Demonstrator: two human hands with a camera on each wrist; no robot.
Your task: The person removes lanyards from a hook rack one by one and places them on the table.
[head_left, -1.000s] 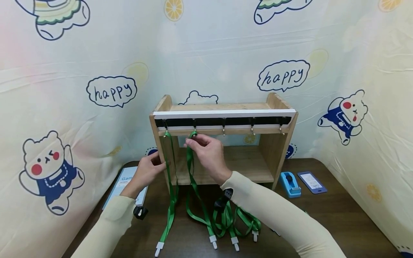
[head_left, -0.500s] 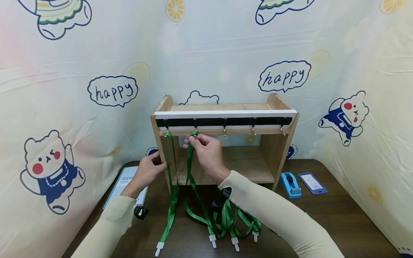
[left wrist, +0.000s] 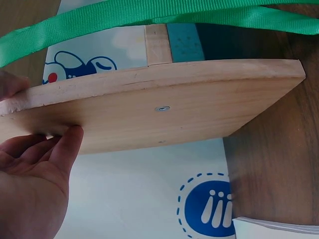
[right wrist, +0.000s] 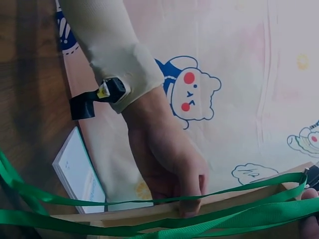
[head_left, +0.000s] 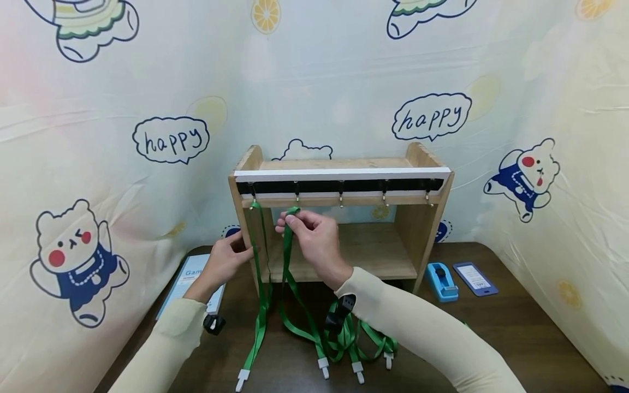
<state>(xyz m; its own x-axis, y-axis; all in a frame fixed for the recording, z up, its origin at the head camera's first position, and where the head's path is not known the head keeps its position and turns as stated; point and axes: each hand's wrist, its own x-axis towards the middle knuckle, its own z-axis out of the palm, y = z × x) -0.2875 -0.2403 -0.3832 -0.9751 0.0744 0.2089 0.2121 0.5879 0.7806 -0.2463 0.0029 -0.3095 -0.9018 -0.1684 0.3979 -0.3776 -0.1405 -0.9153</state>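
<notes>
My left hand (head_left: 227,265) grips the front edge of the left side panel of a small wooden shelf (left wrist: 124,104), thumb on one face and fingers on the other. With thumb and fingers, my right hand (head_left: 318,240) pinches the top loop of a green lanyard (head_left: 288,248), just under the second hook (head_left: 297,191) from the left. Its two bands run down to the table and end in a white clip (head_left: 323,364). Another green lanyard (head_left: 261,322) hangs from the leftmost hook, passing in front of my left fingers. In the right wrist view, only fingertips (right wrist: 310,211) of my right hand show.
More green lanyards (head_left: 348,335) lie bunched on the table, partly under my right forearm. Right of the shelf are a blue tape dispenser (head_left: 443,282) and a blue badge holder (head_left: 475,278). A white booklet (head_left: 189,275) lies left. Several hooks line the black strip (head_left: 319,186).
My right hand and the lanyard's top loop have dropped slightly, from right at the second hook to just below it. My left hand has stayed on the panel.
</notes>
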